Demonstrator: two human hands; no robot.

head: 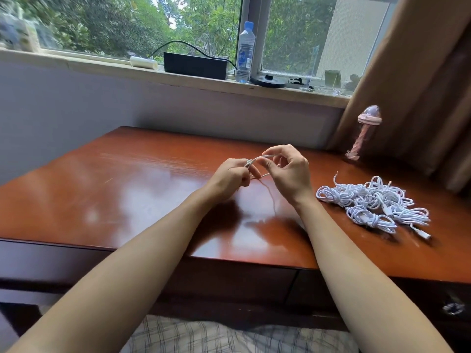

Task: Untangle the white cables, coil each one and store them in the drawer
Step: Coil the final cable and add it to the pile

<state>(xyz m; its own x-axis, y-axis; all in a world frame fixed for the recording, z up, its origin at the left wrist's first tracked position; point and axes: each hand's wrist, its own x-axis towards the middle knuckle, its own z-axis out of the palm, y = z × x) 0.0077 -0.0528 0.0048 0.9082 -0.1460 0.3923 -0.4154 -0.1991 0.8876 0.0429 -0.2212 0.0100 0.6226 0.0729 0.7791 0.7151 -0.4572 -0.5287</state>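
White thin cable (pixel 265 157) arches between both hands above the middle of the glossy red-brown wooden surface (pixel 114 189), and one faint strand trails down toward the near edge. The left hand (pixel 230 175) curls its fingers round one end of the arch. The right hand (pixel 289 171) pinches the other end between thumb and forefinger, its other fingers loosely bent. A heap of tangled white cables (pixel 372 203) lies near the right edge, just beside the right wrist. Open wood spreads over the left half, out to the left and near edges. A clear pink-lidded bottle (pixel 363 133) stands at the far right corner. Below the near right corner, a dark drawer front (pixel 420 294) with a metal pull (pixel 453 308) sits closed.
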